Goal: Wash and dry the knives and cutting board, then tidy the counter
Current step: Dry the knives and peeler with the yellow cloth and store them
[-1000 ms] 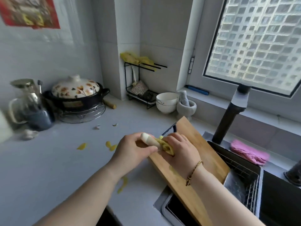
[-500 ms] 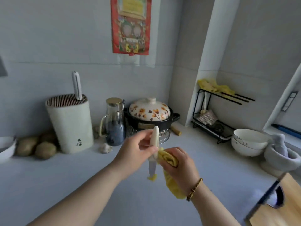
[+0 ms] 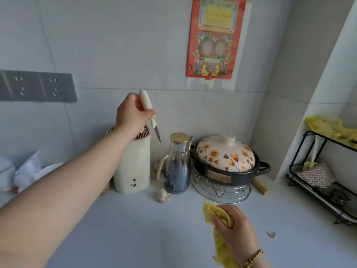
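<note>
My left hand (image 3: 131, 113) grips a small paring knife (image 3: 149, 115) by its cream handle, blade pointing down. The blade tip hangs just right of the top of the cream knife block (image 3: 133, 163), which stands against the back wall. My right hand (image 3: 231, 227) is low over the white counter (image 3: 135, 229), closed around a bunched yellow cloth (image 3: 218, 215) that trails down past my wrist. The cutting board is out of view.
Right of the block stand a glass jar with a gold lid (image 3: 177, 165) and a flowered casserole pot (image 3: 226, 161) on a wire trivet (image 3: 220, 190). A garlic bulb (image 3: 162, 194) lies in front. A black rack (image 3: 324, 176) with yellow cloths stands at far right. Scraps (image 3: 271, 234) dot the counter.
My left hand has lifted the knife away from the cloth and carried it up and back over the knife block. My right hand has dropped toward the counter with the cloth. The view swung left.
</note>
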